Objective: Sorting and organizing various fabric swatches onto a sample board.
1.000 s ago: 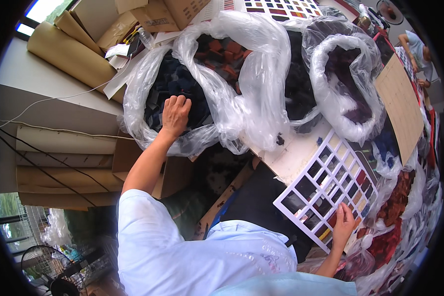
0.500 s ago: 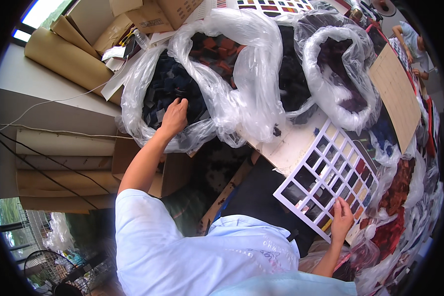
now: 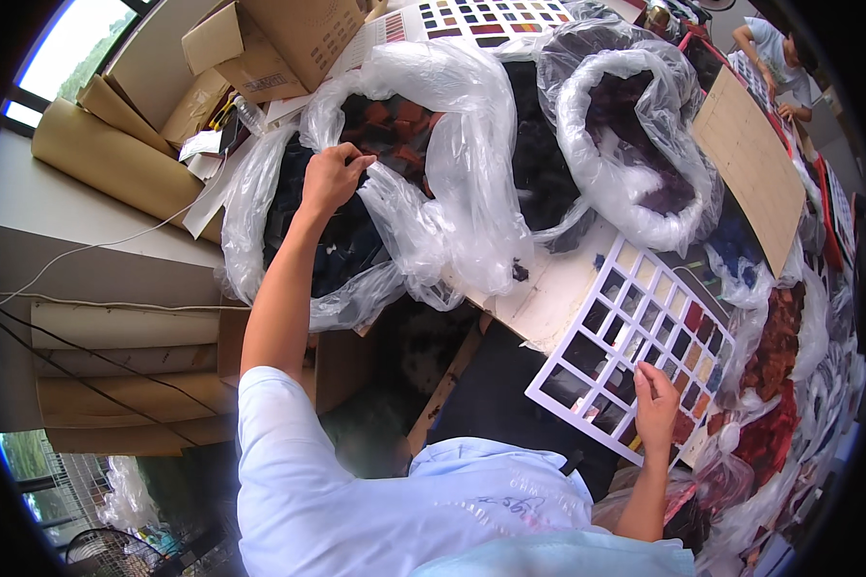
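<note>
My left hand (image 3: 337, 178) is raised over the rim between two clear plastic bags, its fingers pinched together. Whatever it holds, if anything, is too small to make out. Beneath it lie dark blue swatch pieces (image 3: 342, 255) in one bag; orange-brown pieces (image 3: 390, 125) fill the neighbouring bag. My right hand (image 3: 655, 404) hovers at or just touches the lower part of a white grid card (image 3: 560, 387), thumb and fingers drawn together; I cannot tell what is between them. Some of the card's windows show coloured swatches, others look dark.
More open plastic bags (image 3: 587, 144) with dark and maroon pieces stand ahead. A cardboard box (image 3: 293, 48) and a brown paper roll (image 3: 106, 173) are at the far left. A thin board (image 3: 751, 163) leans at the right. Another person (image 3: 779, 72) works at the far right.
My left hand has lifted out of the dark blue pieces and moved farther away, over the bag's rim. My right hand has shifted slightly left over the card. The whole view has turned a little.
</note>
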Demonstrator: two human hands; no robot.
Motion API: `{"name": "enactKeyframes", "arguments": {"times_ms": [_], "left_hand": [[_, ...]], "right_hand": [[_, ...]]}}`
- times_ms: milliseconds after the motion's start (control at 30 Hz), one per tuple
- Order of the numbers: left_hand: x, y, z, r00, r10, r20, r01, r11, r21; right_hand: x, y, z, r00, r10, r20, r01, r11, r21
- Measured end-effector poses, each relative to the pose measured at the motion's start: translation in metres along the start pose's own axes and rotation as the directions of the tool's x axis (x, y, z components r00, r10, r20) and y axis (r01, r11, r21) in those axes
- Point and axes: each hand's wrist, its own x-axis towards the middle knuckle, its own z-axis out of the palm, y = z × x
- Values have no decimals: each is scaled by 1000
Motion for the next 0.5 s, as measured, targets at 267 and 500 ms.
{"name": "enactKeyframes", "arguments": {"times_ms": [267, 500], "left_hand": [[83, 14, 52, 965, -129, 230, -23, 827, 561], [73, 4, 20, 998, -3, -59, 27, 917, 397]], "right_hand": [[1, -15, 11, 1000, 8, 0, -8, 996, 90], [-4, -9, 8, 1000, -10, -6, 11, 995, 102]]}}
